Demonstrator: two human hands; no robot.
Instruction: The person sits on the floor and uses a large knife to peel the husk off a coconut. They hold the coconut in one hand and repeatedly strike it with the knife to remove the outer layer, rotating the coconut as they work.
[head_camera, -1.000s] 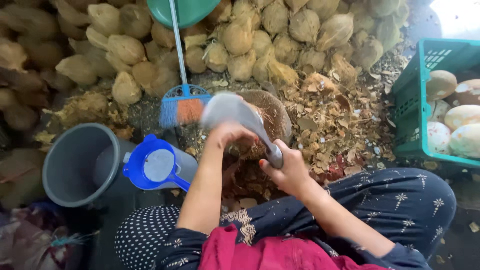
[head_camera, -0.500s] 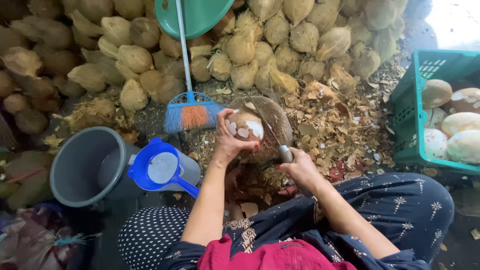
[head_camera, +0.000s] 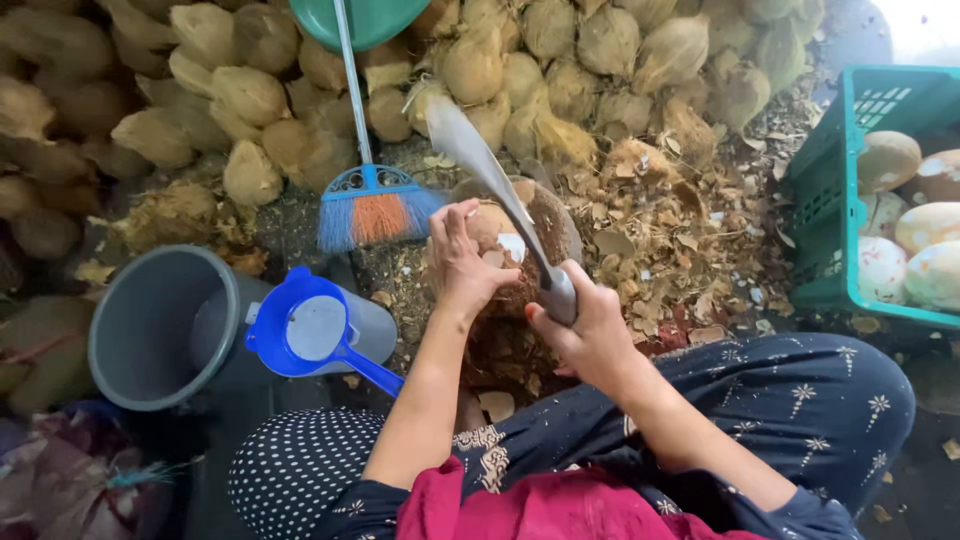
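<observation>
Our left hand (head_camera: 462, 262) cups a partly husked coconut (head_camera: 497, 232) in front of our knees, fingers wrapped over its top; our right hand (head_camera: 585, 330) is closed round the handle of a long knife (head_camera: 500, 190), blade raised over the nut; we judge the coconut heavy, hard and round, apt to roll, best held from the side away from the blade; a grey bucket (head_camera: 160, 325) and blue jug (head_camera: 315, 330) sit left, a green crate (head_camera: 835, 240) right.
</observation>
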